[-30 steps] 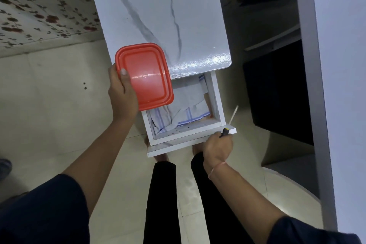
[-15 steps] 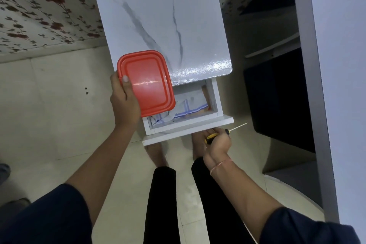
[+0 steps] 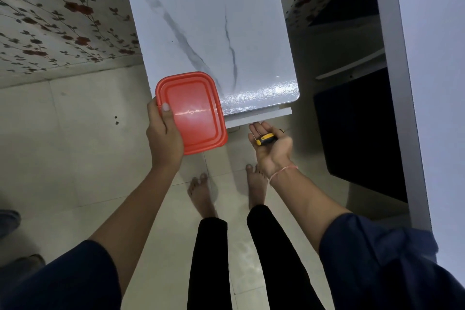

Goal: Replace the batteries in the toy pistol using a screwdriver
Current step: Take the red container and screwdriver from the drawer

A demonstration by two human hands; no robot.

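- Fingers of your right hand lie straight, palm up, tips just beside the drawer front. The thumb appears to pin the screwdriver across the palm.
- The screwdriver is light and stiff, with a yellow-and-black handle, and its shaft is hidden behind the hand. Held this loosely it could roll off, so you would do well to wrap your fingers round the handle before using it.
- The toy pistol is not in view, so you cannot tell where it lies.
- Your left hand grips the red lidded box by its left edge, thumb on the lid. It is smooth plastic, probably light, and its contents are unseen.
- The box overlaps the front corner of the white marbled desk; whether it rests there is unclear.
- Your bare feet stand on the tiled floor below.
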